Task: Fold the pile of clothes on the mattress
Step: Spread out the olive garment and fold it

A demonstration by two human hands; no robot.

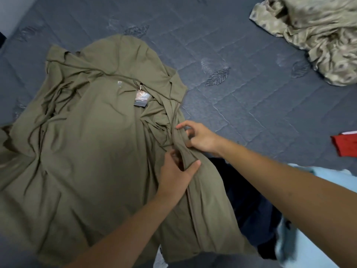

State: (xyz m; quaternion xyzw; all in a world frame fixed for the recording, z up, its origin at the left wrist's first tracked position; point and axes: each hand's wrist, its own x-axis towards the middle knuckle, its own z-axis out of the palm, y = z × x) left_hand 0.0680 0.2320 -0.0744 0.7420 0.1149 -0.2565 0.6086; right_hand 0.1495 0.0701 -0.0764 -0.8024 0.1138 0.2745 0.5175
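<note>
While both hands are working one narrow strap-like fold of the olive-green soft jersey garment [81, 144], the left hand [176, 174] is pinching it, thumb on top and fingers curled underneath. Right hand [201, 137] is gripping the same fold just above, thumb and lower fingers clamped on cloth, index finger lifting free and slightly apart. Garment is lying spread and wrinkled over the dark grey-blue quilted mattress [241, 60], a small paper tag [141, 97] sitting at its neckline. Shiny beige patterned satin cloth [316, 35] is bunching crumpled at far right, well apart. Red fabric piece [345, 145] is showing at right edge; dark navy cloth [249, 206] and light blue fabric [326, 190] are lying under the right forearm.
</note>
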